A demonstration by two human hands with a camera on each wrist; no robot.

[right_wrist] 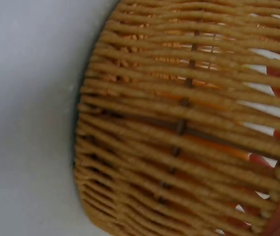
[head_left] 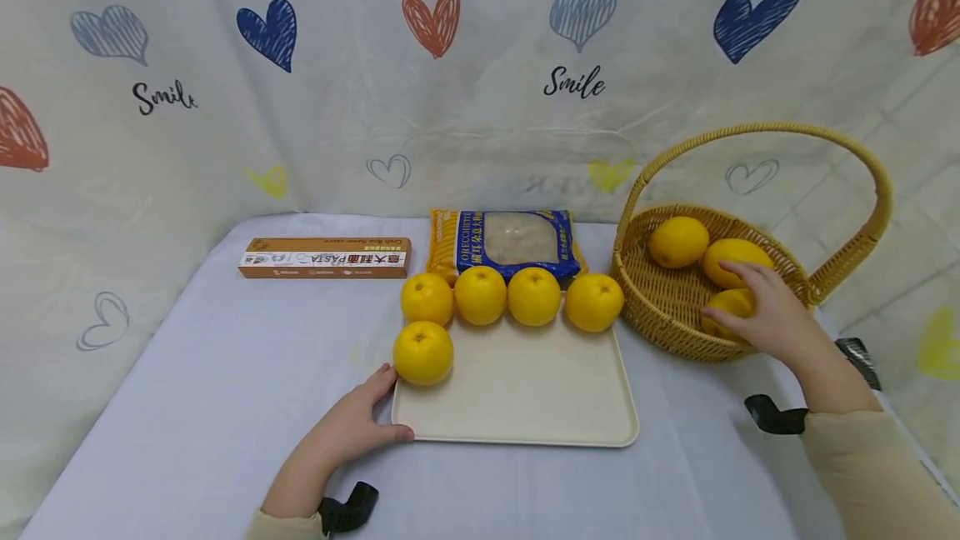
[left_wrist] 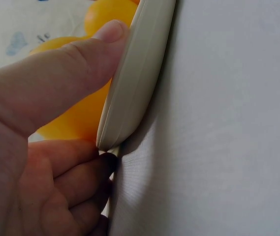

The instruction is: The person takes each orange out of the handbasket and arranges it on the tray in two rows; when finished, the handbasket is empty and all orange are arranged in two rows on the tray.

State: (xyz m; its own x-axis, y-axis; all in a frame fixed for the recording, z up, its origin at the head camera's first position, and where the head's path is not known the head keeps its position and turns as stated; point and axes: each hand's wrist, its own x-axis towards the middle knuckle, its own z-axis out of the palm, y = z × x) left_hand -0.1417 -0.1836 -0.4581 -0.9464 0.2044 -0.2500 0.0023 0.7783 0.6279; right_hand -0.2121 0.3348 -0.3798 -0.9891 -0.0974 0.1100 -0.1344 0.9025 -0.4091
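Observation:
My left hand (head_left: 351,426) grips the near left corner of a cream tray (head_left: 543,386), fingers along its left side. In the left wrist view my thumb lies over the tray's rim (left_wrist: 139,73), with the fingers curled beside the corner. Several yellow oranges (head_left: 423,353) sit on the tray, in a far row with one in front at the left. At the right, my right hand (head_left: 780,311) reaches into a wicker basket (head_left: 667,327), thumb and fingers around the nearest orange (head_left: 729,307). Two more oranges (head_left: 678,242) lie behind it. In the right wrist view the basket's woven wall (right_wrist: 179,128) hides most of that hand.
Behind the tray lies a blue and yellow pasta bag (head_left: 510,244). A brown and white pasta box (head_left: 325,258) is to its left. The basket's tall handle (head_left: 780,128) arches over it. A white curtain (head_left: 480,107) printed with hearts hangs behind the white-covered table (head_left: 247,373).

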